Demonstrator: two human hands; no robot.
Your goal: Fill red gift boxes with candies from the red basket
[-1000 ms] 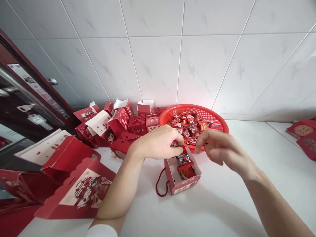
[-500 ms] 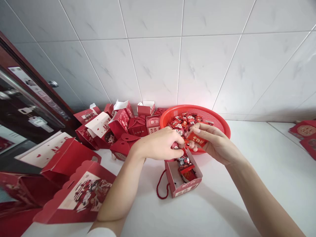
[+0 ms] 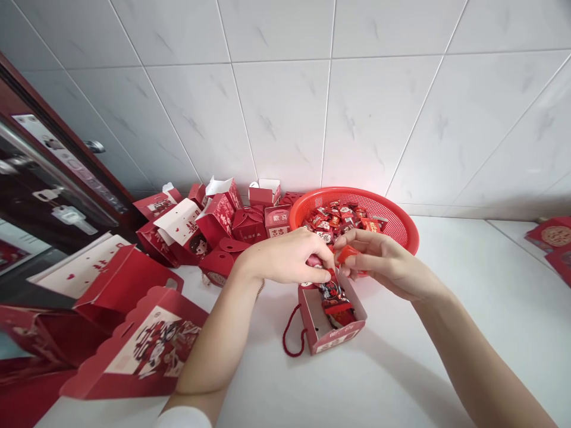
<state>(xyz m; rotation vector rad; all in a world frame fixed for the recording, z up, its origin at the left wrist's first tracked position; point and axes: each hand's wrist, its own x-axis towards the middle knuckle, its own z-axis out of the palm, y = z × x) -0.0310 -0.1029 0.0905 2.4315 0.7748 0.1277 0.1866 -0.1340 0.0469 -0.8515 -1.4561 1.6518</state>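
"What stands at the far left?"

"A large red box (image 3: 107, 362) with a scalloped edge and a printed panel, on the white tabletop (image 3: 267, 386). Past it, a cluster of smaller red boxes (image 3: 218, 220) crowds toward the tiled wall (image 3: 281, 113), some with flaps up. Gathered there, they seem to leave the middle free for the hands."

"And the left hand (image 3: 288, 255)?"

"Its fingers are curled narrow around a pink-wrapped sweet (image 3: 314, 260), just above the rear of the open box (image 3: 336, 342). A dark packet (image 3: 333, 290) meets the fingertips and slants down inside that box; whether it is pinched too, I can't tell."

"Why does the box sit so?"

"Open side up, probably so packets can rest inside. Its red cord handle (image 3: 286, 339) lies out to the left, away from the opening."

"Behind it?"

"A red basket (image 3: 408, 235), holding loose wrapped sweets (image 3: 345, 217) together within easy reach, I'd judge."

"The right hand (image 3: 383, 258)?"

"In front of the basket, fingers nearly closed on an orange-red packet (image 3: 348, 253), close beside the left fingertips. Farther right, well apart, lie more red packages (image 3: 553, 235)."
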